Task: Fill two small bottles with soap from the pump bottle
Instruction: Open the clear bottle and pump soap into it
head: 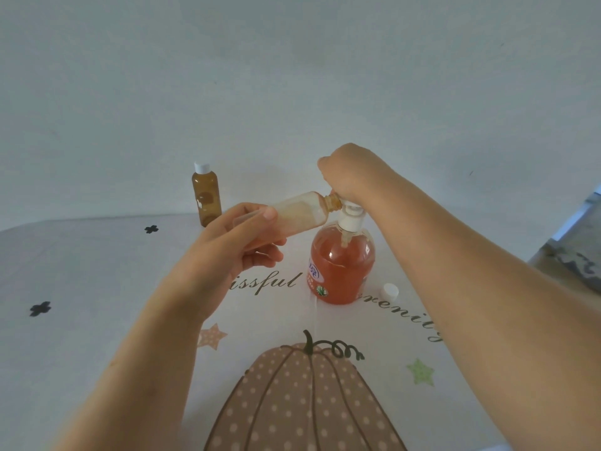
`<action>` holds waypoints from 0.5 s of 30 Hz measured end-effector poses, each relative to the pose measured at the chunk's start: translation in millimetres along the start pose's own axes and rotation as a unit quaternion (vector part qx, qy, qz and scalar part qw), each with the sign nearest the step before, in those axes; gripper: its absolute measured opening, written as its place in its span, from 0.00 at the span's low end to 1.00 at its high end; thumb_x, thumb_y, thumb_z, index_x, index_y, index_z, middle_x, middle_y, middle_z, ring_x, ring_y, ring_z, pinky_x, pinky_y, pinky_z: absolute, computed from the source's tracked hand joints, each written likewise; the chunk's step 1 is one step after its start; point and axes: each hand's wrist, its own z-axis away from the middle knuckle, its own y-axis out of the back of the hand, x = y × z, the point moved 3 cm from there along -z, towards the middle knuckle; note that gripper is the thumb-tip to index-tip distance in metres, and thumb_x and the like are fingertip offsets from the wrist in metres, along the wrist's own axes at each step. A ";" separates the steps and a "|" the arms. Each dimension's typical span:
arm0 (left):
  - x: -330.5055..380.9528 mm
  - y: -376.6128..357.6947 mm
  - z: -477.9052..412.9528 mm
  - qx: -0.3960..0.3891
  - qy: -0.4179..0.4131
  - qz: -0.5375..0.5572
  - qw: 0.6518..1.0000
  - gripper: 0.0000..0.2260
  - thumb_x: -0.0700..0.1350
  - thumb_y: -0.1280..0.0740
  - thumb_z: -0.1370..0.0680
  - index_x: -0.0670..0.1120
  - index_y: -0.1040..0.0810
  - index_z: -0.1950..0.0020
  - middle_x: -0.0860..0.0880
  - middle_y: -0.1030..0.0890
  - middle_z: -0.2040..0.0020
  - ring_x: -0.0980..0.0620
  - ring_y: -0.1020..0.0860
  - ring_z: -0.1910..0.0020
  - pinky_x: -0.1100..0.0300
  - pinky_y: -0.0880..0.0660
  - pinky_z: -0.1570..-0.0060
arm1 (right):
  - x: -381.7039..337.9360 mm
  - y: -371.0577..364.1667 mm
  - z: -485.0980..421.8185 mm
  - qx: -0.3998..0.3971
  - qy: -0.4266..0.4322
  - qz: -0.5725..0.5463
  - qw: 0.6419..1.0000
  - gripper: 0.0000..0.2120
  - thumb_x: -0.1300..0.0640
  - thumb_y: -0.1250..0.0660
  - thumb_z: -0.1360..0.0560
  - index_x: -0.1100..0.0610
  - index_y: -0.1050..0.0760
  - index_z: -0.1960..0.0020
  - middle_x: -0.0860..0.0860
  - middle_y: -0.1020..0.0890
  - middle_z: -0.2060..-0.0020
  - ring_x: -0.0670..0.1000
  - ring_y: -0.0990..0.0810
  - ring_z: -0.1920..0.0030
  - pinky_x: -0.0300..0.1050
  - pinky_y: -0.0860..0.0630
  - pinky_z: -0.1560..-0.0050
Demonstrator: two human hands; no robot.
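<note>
A round pump bottle [341,268] of orange soap stands on the white table [97,271], its white pump on top. My left hand [234,252] holds a small clear bottle [299,216] tilted almost on its side, uncapped, its neck right at the pump's spout. My right hand [344,174] sits on top of the pump head, fingers curled down over it and hidden from view. A second small bottle [206,196], amber with a white cap, stands upright at the far edge of the table, left of the pump bottle.
A loose white cap [390,291] lies on the table just right of the pump bottle. The tablecloth carries a printed pumpkin [302,405], stars and lettering. A pale wall rises behind the table. A grey object [579,255] shows at the right edge.
</note>
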 end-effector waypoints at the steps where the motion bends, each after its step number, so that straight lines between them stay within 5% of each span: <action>1: 1.0 -0.5 0.5 -0.002 -0.001 0.000 1.000 0.21 0.53 0.33 0.26 0.37 0.23 0.43 0.45 0.18 0.58 0.48 0.20 0.60 0.56 0.22 0.57 | -1.4 2.5 0.6 0.008 0.013 -0.009 1.000 0.12 0.61 0.42 0.21 0.59 0.32 0.63 0.54 0.23 0.67 0.53 0.29 0.70 0.43 0.36 0.68; 8: 4.2 -4.7 2.6 -0.003 -0.009 -0.002 1.000 0.20 0.53 0.32 0.25 0.38 0.23 0.43 0.45 0.18 0.57 0.47 0.20 0.59 0.57 0.22 0.57 | 0.2 10.2 3.8 0.023 0.060 -0.013 0.998 0.11 0.55 0.43 0.21 0.58 0.27 0.58 0.54 0.15 0.58 0.54 0.23 0.64 0.44 0.32 0.65; 15: 3.9 -6.0 3.1 -0.003 -0.001 -0.008 1.000 0.20 0.54 0.32 0.26 0.40 0.22 0.44 0.46 0.17 0.57 0.48 0.19 0.59 0.59 0.23 0.60 | -0.1 6.9 -1.7 -0.024 0.013 0.007 1.000 0.13 0.63 0.41 0.21 0.60 0.18 0.44 0.56 0.13 0.52 0.55 0.16 0.54 0.45 0.26 0.55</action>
